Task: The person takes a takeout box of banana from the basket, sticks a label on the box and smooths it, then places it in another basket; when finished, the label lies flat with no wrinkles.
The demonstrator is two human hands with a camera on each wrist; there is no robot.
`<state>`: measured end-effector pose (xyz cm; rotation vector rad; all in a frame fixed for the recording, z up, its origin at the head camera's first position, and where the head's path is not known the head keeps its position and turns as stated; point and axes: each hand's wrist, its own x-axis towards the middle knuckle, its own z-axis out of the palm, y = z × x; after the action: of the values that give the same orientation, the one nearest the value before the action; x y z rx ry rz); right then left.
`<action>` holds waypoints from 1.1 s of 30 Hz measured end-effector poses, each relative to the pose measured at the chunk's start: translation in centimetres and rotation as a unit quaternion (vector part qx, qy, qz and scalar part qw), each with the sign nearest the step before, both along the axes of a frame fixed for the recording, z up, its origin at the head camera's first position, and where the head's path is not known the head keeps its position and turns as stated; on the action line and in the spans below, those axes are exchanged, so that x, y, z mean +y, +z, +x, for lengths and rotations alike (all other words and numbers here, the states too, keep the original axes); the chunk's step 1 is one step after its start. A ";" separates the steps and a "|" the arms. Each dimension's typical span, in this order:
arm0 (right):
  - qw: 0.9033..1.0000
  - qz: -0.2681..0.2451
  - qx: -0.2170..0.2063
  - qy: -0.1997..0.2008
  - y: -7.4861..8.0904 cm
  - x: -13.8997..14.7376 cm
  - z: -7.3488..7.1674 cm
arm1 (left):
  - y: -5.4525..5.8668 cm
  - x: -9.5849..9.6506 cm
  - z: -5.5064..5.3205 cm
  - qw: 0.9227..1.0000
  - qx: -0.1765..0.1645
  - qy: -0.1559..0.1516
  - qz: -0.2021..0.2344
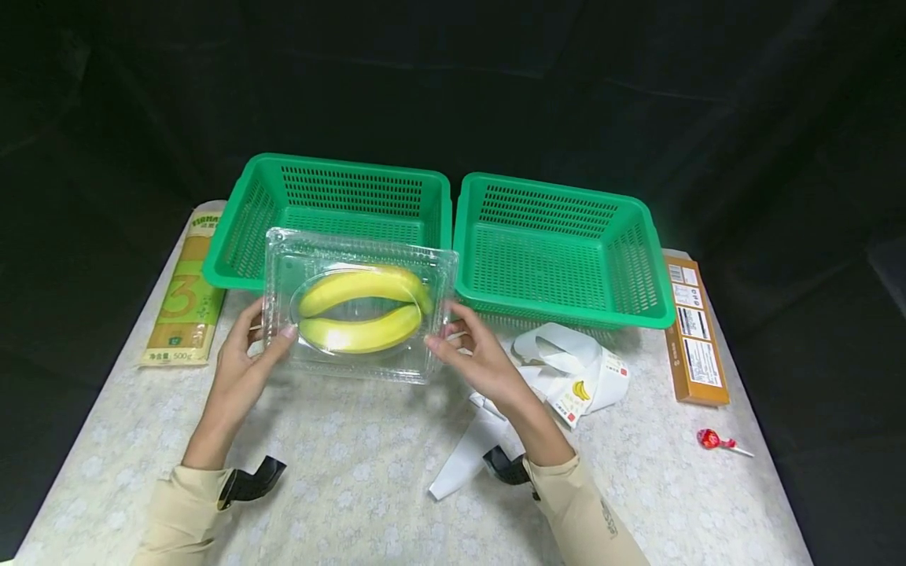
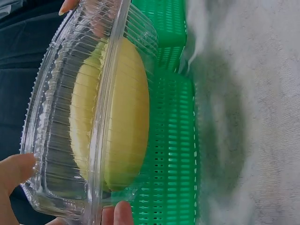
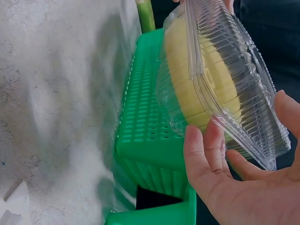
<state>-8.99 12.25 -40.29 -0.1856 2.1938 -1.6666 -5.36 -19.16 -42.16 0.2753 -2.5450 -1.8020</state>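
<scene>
A clear plastic clamshell container [image 1: 281, 271] is held up off the table, its broad face turned toward the head camera. Two yellow bananas [image 1: 361, 332] lie inside it, one above the other. My left hand [image 1: 241, 365] grips its left end, thumb on the near face. At the opposite end, my right hand [image 1: 484, 365] holds it the same way. In the left wrist view, the lid and base of the container [image 2: 99, 140] meet at the rim. The right wrist view shows fingers [image 3: 194, 150] under the rim and the thumb on the other side.
Two green baskets [image 1: 347, 167] [image 1: 559, 310] stand side by side behind the container. A noodle pack [image 1: 185, 291] lies left. White paper strips with a banana-printed label [image 1: 583, 393] lie by my right forearm. An orange box [image 1: 690, 334] and red lollipop [image 1: 708, 439] are far right.
</scene>
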 end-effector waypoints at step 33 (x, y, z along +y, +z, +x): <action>0.999 0.044 0.028 -0.010 -1.2 -0.2 1.2 | -0.6 0.4 0.8 0.999 -0.019 -0.029 -0.024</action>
<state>-7.78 12.10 -41.46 -0.1889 2.3119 -1.5886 -4.53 -18.79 -42.77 0.2379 -2.6450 -1.7676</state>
